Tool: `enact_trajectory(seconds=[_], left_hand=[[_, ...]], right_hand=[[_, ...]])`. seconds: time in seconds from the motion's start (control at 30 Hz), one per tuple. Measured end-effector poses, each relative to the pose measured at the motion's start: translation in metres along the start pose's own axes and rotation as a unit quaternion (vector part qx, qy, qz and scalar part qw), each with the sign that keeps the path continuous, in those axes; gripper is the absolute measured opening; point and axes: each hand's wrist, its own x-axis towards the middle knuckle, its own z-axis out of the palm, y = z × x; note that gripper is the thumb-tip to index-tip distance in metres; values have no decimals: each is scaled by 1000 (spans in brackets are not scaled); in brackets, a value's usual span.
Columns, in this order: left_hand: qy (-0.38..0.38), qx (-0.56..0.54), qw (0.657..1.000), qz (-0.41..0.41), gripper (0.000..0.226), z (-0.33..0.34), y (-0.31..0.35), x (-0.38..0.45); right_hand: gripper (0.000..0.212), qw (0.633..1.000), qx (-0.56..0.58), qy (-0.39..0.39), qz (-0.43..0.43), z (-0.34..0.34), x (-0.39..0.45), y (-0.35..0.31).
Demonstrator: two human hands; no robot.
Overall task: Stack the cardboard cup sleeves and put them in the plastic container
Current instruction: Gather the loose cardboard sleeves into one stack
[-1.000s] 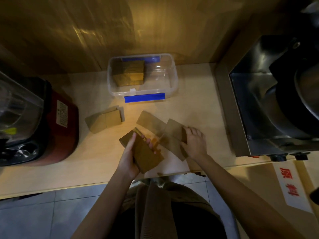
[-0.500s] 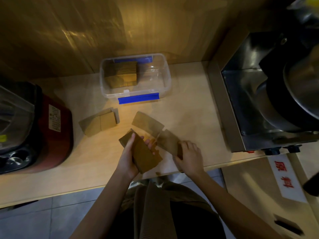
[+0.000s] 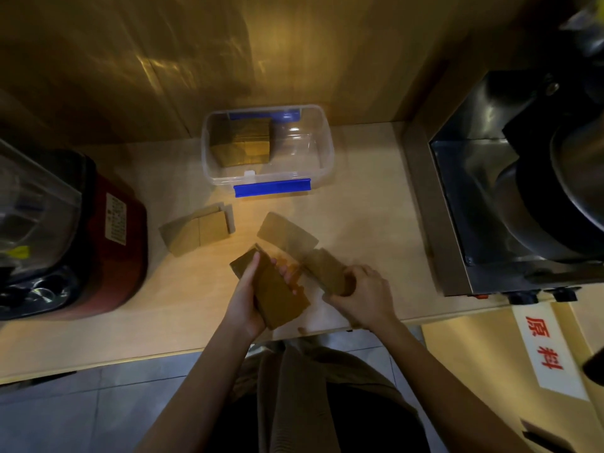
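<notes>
Head view looked straight down on a pale counter [image 3: 359, 178]. The left hand [image 3: 245, 299] was closed round a small stack of sleeves [image 3: 277, 289], thumb on top, fingers under its right edge, the stack's long axis running from far-left to near-right. The right hand [image 3: 362, 292] was closed on one loose sleeve [image 3: 323, 269] just right of the stack, that sleeve's long axis lying roughly parallel to the stack's; it was somewhat blurred. Judging by this, the next move would be a short slide leftward to lay the sleeve on the stack, and the right hand was the one placed for it.

Another flat sleeve [image 3: 287, 232] lay on the counter just beyond both hands, nearer the right hand. A folded pile [image 3: 199, 233] sat further left, well apart from the hands. The clear tub [image 3: 323, 152], with blue clips, stood at the far side, straight ahead, already holding a bundle of sleeves [image 3: 243, 145] in its left half; its right half looked free.
</notes>
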Motion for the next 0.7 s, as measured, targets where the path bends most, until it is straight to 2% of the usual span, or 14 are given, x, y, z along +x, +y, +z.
enact_trajectory(seconds=[0.07, 0.17, 0.3, 0.47, 0.53, 0.63, 0.7], left_hand=[[-2, 1, 1000, 2, 41, 0, 1, -2], [-17, 6, 1000, 13, 43, 0, 3, -3], [-35, 3, 999, 36, 49, 1, 5, -8], [-33, 20, 996, 75, 52, 3, 10, -17], [-16, -2, 996, 83, 54, 3, 13, -18], [-10, -29, 995, 93, 53, 1, 15, -20], [1, -32, 995, 98, 47, -2, 15, -21]], right_hand=[[53, 996, 89, -8, 16, -15, -2, -7], [36, 969, 244, -32, 33, -34, -6, -23], [43, 948, 315, -46, -22, -38, -9, -56], [36, 944, 309, -97, -58, -13, -19, -99], [41, 939, 320, -109, -59, 0, -23, -109], [55, 964, 234, -63, -113, 14, -24, -118], [58, 973, 176, -40, -145, 17, -26, -122]])
